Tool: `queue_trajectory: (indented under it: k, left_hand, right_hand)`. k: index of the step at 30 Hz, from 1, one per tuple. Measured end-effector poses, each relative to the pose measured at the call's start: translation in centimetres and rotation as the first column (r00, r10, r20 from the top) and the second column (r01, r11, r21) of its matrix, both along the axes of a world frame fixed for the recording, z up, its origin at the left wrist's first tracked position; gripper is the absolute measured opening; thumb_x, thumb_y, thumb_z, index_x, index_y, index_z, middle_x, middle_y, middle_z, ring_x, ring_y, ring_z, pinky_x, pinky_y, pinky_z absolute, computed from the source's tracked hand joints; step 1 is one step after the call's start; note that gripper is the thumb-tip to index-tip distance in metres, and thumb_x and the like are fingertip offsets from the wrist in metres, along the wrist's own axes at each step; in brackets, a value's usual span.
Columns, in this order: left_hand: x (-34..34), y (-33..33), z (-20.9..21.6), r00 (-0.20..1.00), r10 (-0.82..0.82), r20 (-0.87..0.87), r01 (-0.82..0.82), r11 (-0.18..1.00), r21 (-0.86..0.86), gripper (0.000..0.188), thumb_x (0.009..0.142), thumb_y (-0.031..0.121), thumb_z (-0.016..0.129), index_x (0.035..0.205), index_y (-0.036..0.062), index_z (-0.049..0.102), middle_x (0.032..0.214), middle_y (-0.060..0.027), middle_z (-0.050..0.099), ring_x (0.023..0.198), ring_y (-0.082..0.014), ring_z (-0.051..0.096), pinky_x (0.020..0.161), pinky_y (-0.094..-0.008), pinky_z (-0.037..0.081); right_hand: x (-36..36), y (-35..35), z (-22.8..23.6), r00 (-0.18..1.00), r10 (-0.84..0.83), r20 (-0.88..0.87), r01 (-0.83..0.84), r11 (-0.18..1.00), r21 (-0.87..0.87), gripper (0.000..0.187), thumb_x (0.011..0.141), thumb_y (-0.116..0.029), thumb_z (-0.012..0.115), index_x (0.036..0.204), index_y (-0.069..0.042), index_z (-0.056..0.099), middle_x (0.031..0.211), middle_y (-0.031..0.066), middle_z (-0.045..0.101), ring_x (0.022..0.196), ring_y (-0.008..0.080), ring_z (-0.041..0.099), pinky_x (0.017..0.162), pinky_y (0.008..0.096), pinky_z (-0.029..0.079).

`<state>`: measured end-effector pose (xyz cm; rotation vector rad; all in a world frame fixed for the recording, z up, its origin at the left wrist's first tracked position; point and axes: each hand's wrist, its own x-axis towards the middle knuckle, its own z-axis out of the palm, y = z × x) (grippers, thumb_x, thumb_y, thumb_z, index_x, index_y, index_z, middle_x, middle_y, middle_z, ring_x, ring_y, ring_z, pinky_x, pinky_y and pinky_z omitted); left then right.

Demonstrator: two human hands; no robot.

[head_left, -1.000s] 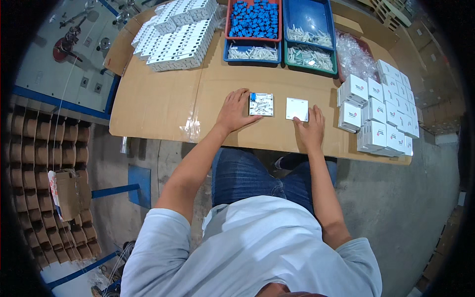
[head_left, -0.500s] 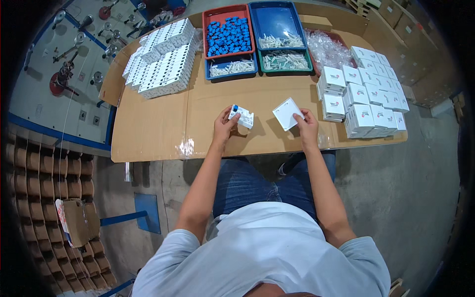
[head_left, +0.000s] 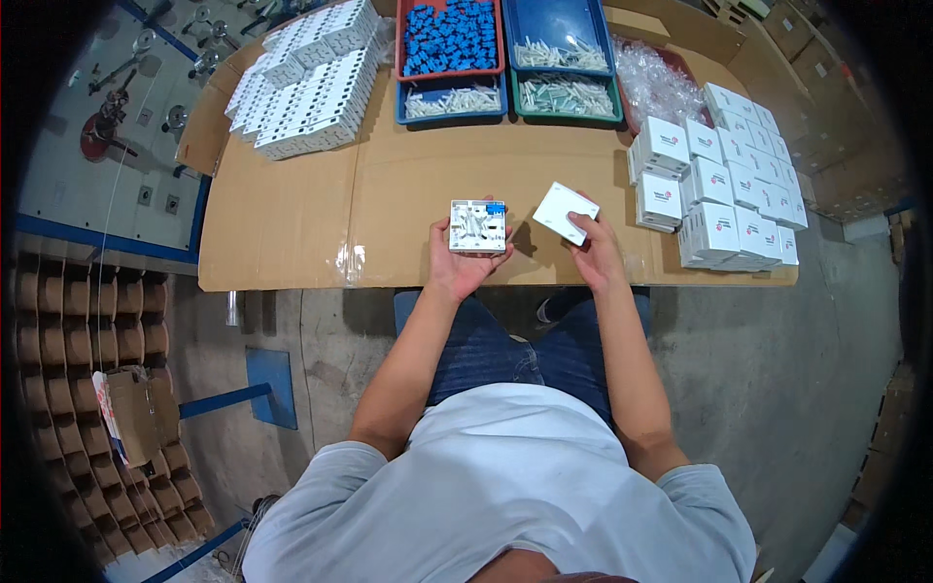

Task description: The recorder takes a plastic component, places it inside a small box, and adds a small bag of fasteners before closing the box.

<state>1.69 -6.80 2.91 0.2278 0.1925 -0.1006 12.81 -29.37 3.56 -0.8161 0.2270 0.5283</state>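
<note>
My left hand [head_left: 461, 270] is palm up, its fingers curled around the edges of a square white housing [head_left: 477, 229]. The housing's inner side faces up, with small white pieces and a blue part in its upper right corner. To the right of it, my right hand [head_left: 599, 257] grips a flat white square cover plate [head_left: 558, 208] by its lower right corner, thumb on top. The plate is tilted and apart from the housing. Both are over the cardboard-covered table [head_left: 408, 180].
Rows of white housings [head_left: 316, 112] are stacked at the far left. Along the back stand a red tray of blue parts [head_left: 450, 41], trays of white pegs [head_left: 452, 102] and a bin of clear plastic bags [head_left: 656, 83]. Small white boxes [head_left: 714, 228] are piled at the right.
The housing has turned in my left hand, which has rolled palm up beneath it; its inner side now faces up. The cover plate has tilted slightly in my right hand. The view has shifted.
</note>
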Motion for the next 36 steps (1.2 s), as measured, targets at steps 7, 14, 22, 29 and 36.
queue_trajectory:
  k: [7, 14, 22, 29, 36]
  left_hand:
    - [0.5, -1.0, 1.0, 0.991, -0.066, 0.117, 0.072, 0.997, -0.042, 0.064, 0.105, 0.055, 0.031, 0.151, 0.0125, 0.044, 0.147, -0.0155, 0.055, 0.117, -0.0381, 0.064, 0.084, -0.0512, 0.061]
    - [-0.1, -1.1, 4.0, 0.997, -0.056, 0.059, 0.058, 0.998, -0.039, 0.073, 0.103, 0.059, 0.028, 0.152, 0.0061, 0.041, 0.147, -0.0208, 0.053, 0.118, -0.0378, 0.065, 0.085, -0.0526, 0.061]
    - [0.4, -2.7, 6.2, 0.992, -0.043, -0.121, 0.056, 0.993, 0.107, 0.090, 0.097, 0.079, 0.028, 0.147, 0.0069, 0.047, 0.137, -0.0220, 0.060, 0.117, -0.0440, 0.064, 0.097, -0.0571, 0.055]
    - [0.3, -3.0, 5.8, 0.993, -0.113, -0.026, 0.115, 0.991, 0.070, 0.096, 0.096, 0.081, 0.023, 0.145, 0.0026, 0.048, 0.131, -0.0268, 0.061, 0.120, -0.0483, 0.061, 0.101, -0.0634, 0.050]
    - [0.0, -4.6, 8.2, 0.982, -0.068, -0.175, 0.073, 0.997, 0.021, 0.090, 0.099, 0.076, 0.028, 0.148, 0.0028, 0.043, 0.137, -0.0277, 0.056, 0.123, -0.0469, 0.058, 0.104, -0.0596, 0.048]
  right_hand:
    - [1.7, -1.4, -1.1, 0.996, -0.068, -0.061, 0.076, 0.987, 0.142, 0.039, 0.092, -0.009, 0.071, 0.128, -0.005, 0.057, 0.126, 0.0097, 0.064, 0.116, 0.0231, 0.062, 0.101, 0.0392, 0.052]
    - [1.0, -0.9, 2.2, 0.994, 0.027, 0.107, -0.031, 0.999, 0.030, 0.042, 0.093, -0.006, 0.069, 0.132, -0.002, 0.053, 0.122, 0.0123, 0.066, 0.113, 0.0244, 0.066, 0.095, 0.0370, 0.056]
    - [1.1, -0.4, 6.6, 0.894, 0.064, 0.443, 0.089, 0.944, -0.317, 0.038, 0.094, 0.000, 0.065, 0.131, 0.002, 0.056, 0.119, 0.0103, 0.068, 0.110, 0.0172, 0.066, 0.095, 0.0315, 0.052]
    - [0.1, 1.1, 9.0, 0.829, 0.235, 0.507, 0.015, 0.898, -0.440, 0.032, 0.102, -0.005, 0.056, 0.132, 0.005, 0.057, 0.119, 0.0081, 0.068, 0.109, 0.0109, 0.062, 0.098, 0.0265, 0.046]
    - [-0.1, 1.8, 12.5, 0.459, 0.624, 0.632, 0.079, 0.680, -0.729, 0.028, 0.103, -0.005, 0.053, 0.128, 0.001, 0.063, 0.107, 0.0099, 0.072, 0.102, 0.0136, 0.066, 0.090, 0.0288, 0.051]
